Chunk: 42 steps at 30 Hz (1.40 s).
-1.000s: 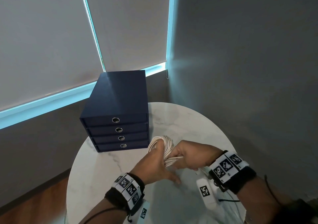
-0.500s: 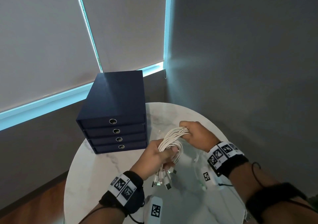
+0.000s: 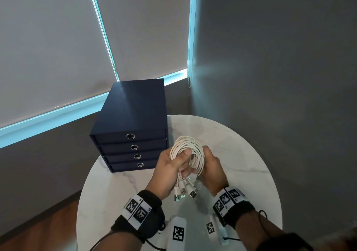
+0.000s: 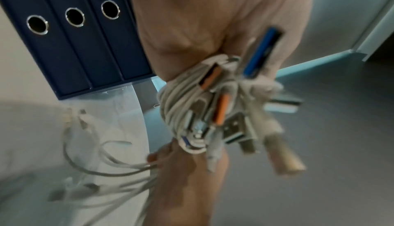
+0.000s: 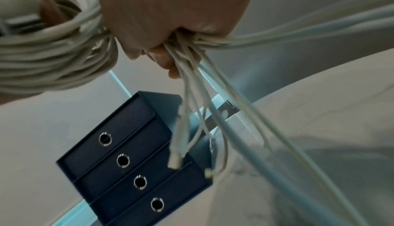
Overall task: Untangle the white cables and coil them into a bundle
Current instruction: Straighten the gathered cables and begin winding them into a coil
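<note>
Drawer box (image 3: pixel 133 127) on table (image 3: pixel 241 154) (rear left), cables (image 3: pixel 190 150) right.

Clearance: obstructed left-rear, open right.
Drawer unit (image 3: pixel 131 123) stands on the table (image 3: pixel 241 154) just left of the hands; marble lies bare to the right.

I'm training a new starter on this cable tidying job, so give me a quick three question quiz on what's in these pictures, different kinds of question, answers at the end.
1. True or false: the white cable coil lies flat on the marble table.
2. How many drawers does the navy drawer box show? A) two B) four C) six
3. Fill in: the USB plugs hang ____ the hands.

Key:
1. False. The left hand and right hand hold it above the table, fingers curled round the strands.
2. B
3. below
</note>
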{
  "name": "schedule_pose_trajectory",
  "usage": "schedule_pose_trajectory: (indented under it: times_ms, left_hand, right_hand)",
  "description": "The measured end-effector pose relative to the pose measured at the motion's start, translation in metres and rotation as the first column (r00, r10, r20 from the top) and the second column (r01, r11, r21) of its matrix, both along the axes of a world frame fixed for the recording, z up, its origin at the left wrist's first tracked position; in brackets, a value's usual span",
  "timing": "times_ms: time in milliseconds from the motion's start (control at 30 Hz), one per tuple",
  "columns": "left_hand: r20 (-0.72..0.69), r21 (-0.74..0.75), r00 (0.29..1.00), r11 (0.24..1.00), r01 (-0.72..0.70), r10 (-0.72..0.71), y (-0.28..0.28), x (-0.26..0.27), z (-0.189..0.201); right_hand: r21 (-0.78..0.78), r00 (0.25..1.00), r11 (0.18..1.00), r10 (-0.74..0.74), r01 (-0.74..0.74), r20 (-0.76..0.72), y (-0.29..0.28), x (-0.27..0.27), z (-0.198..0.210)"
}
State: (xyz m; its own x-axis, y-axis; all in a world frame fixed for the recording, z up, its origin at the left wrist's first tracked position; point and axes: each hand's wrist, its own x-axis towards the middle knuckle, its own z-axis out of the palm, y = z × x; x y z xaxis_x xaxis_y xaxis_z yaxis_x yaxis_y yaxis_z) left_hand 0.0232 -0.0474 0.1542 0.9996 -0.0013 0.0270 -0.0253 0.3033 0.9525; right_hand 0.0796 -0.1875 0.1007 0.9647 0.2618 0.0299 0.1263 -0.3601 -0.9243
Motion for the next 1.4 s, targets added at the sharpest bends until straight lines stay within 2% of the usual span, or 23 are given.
schedule_pose_trajectory:
  times_ms: [100, 233, 400, 533, 600, 633, 667, 700, 733, 800, 867, 967, 1067, 1133, 1200, 1267, 1400]
  left_hand:
    - [0.005, 0.007, 1.000, 1.000, -0.011, 0.011, 0.002, 0.003, -0.003]
    - [0.026, 0.072, 1.000, 0.997, 0.008, -0.010, 0.011, 0.007, -0.008]
    - [0.016, 0.070, 0.998, 0.995, 0.064, -0.065, 0.019, 0.007, -0.006]
    - [0.023, -0.006, 0.998, 0.998, 0.063, -0.063, 0.011, 0.009, 0.002]
    - [0.053, -0.058, 0.997, 0.996, 0.067, -0.064, 0.004, 0.010, 0.009]
    - [0.072, -0.082, 0.996, 0.995, 0.063, -0.057, 0.002, 0.010, 0.012]
    - [0.087, -0.099, 0.995, 0.994, 0.051, -0.042, 0.000, 0.010, 0.015]
    - [0.100, -0.111, 0.995, 0.993, 0.036, -0.025, -0.001, 0.010, 0.016]
    - [0.109, -0.122, 0.994, 0.992, 0.022, -0.008, -0.001, 0.010, 0.015]
    - [0.126, -0.147, 0.992, 0.989, 0.003, 0.016, 0.000, 0.008, 0.013]
    - [0.136, -0.160, 0.990, 0.987, -0.019, 0.042, 0.002, 0.005, 0.010]
    - [0.140, -0.148, 0.983, 0.985, -0.094, 0.115, 0.002, 0.005, 0.006]
    - [0.111, -0.162, 0.974, 0.971, -0.178, 0.197, 0.001, 0.006, 0.003]
    - [0.085, -0.179, 0.964, 0.956, -0.233, 0.251, 0.000, 0.007, 0.001]
    - [0.070, -0.180, 0.949, 0.940, -0.291, 0.307, 0.001, 0.010, -0.003]
    - [0.061, -0.192, 0.926, 0.914, -0.356, 0.374, 0.002, 0.015, -0.005]
    - [0.022, -0.114, 0.821, 0.817, -0.565, 0.571, 0.001, 0.021, -0.015]
  right_hand:
    - [-0.174, 0.989, 0.985, 0.016, 0.011, 0.150, -0.001, -0.005, -0.007]
    - [-0.259, 0.931, 0.952, -0.058, 0.160, 0.361, -0.013, -0.001, -0.003]
    - [-0.368, 0.882, 0.912, 0.014, 0.182, 0.471, -0.030, 0.020, 0.012]
    - [-0.329, 0.929, 0.938, 0.023, 0.107, 0.369, -0.025, 0.028, 0.020]
    - [-0.133, 0.969, 0.991, 0.019, 0.014, 0.245, -0.009, 0.022, 0.021]
    - [0.017, 0.990, 1.000, 0.010, -0.012, 0.137, 0.002, 0.017, 0.022]
    - [0.182, 1.000, 0.983, -0.016, 0.017, -0.009, 0.013, 0.012, 0.025]
    - [0.347, 0.985, 0.935, -0.018, 0.078, -0.172, 0.021, 0.008, 0.025]
    - [0.445, 0.954, 0.883, -0.012, 0.151, -0.300, 0.026, 0.006, 0.026]
    - [0.492, 0.911, 0.838, -0.014, 0.235, -0.411, 0.030, 0.006, 0.025]
    - [0.518, 0.891, 0.820, 0.020, 0.245, -0.454, 0.035, 0.005, 0.021]
    - [0.435, 0.939, 0.883, -0.018, 0.175, -0.342, 0.043, 0.005, 0.000]
    - [0.471, 0.966, 0.881, 0.081, 0.047, -0.247, 0.044, -0.016, 0.003]
    - [0.398, 0.971, 0.915, 0.151, -0.066, -0.184, 0.037, -0.026, 0.009]
    - [0.183, 0.971, 0.976, 0.151, -0.117, -0.187, 0.035, -0.033, 0.001]
    - [0.055, 0.968, 0.988, 0.155, -0.147, -0.198, 0.036, -0.041, -0.010]
    - [0.010, 0.939, 0.966, 0.253, -0.258, -0.232, 0.047, -0.060, -0.008]
